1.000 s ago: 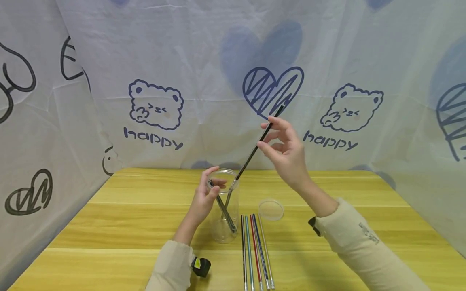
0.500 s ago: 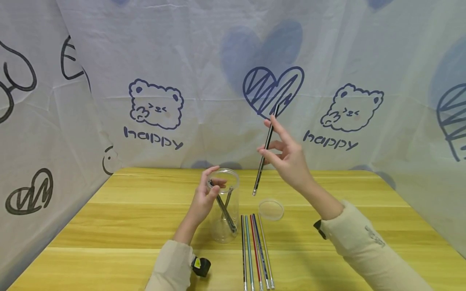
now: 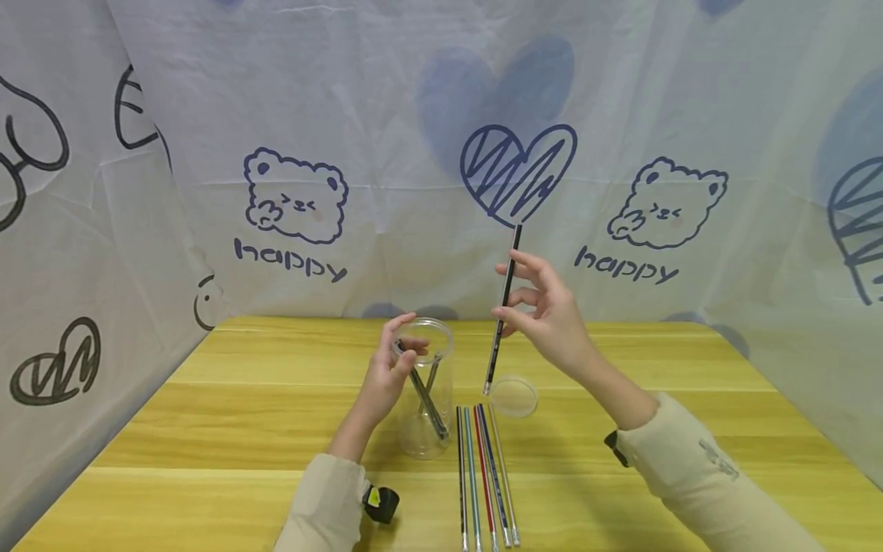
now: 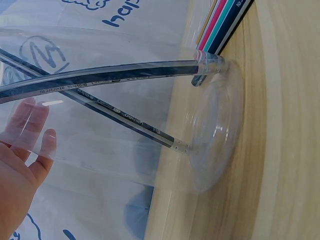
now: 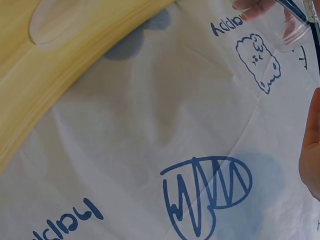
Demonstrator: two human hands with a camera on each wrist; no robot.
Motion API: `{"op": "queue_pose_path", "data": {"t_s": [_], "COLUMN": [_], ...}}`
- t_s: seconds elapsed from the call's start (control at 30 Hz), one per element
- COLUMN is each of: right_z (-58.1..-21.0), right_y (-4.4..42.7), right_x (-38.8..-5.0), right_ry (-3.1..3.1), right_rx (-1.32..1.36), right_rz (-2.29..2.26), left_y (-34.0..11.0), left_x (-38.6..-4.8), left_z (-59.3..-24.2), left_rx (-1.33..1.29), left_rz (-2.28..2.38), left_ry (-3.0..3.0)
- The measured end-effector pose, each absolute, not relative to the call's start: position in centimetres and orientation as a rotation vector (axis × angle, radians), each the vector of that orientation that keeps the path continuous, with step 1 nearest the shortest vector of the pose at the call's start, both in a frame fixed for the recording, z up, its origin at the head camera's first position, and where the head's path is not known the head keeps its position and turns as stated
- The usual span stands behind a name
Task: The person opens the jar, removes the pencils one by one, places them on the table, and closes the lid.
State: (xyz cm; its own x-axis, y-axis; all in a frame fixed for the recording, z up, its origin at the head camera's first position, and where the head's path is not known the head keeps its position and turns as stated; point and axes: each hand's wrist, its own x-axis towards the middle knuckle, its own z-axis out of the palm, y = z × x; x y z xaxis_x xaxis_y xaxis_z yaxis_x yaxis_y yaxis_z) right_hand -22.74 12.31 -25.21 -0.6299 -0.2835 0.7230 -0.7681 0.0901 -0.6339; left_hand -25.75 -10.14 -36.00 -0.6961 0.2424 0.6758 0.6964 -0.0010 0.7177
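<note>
A clear cylindrical jar point(image 3: 426, 441) stands on the table with dark pencils point(image 3: 426, 400) leaning crosswise inside. The left hand point(image 3: 385, 377) grips it near the rim, fingers curled round the far side. In the left wrist view, the pencils point(image 4: 125, 75) show through the jar's wall point(image 4: 215, 170). To the right of the jar, the right hand point(image 3: 552, 322) pinches a black pencil point(image 3: 507, 295) near-upright in the air, its silver end downward above a row of several pencils point(image 3: 486, 479) lying side by side.
A round clear lid point(image 3: 513, 397) lies flat just beyond the row of pencils. Behind the wooden table point(image 3: 241, 429) hangs a pale cloth point(image 3: 400, 253) printed with hearts and bears; it also covers the left and right sides.
The right hand has drawn the black pencil out of the jar, then brought it lower and turned it more upright. The left hand and jar stay in place.
</note>
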Motion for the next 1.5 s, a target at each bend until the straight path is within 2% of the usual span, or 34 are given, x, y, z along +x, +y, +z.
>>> {"op": "queue_pose_path", "data": {"t_s": [1.5], "right_z": [-31.6], "right_y": [14.7], "right_x": [-22.5], "right_ry": [-2.121], "right_rx": [0.989], "right_rz": [1.509], "left_y": [-10.1], "left_x": [-25.9], "left_z": [-36.0], "left_rx": [-0.984], "left_rz": [-1.758], "left_ry": [-1.903]}}
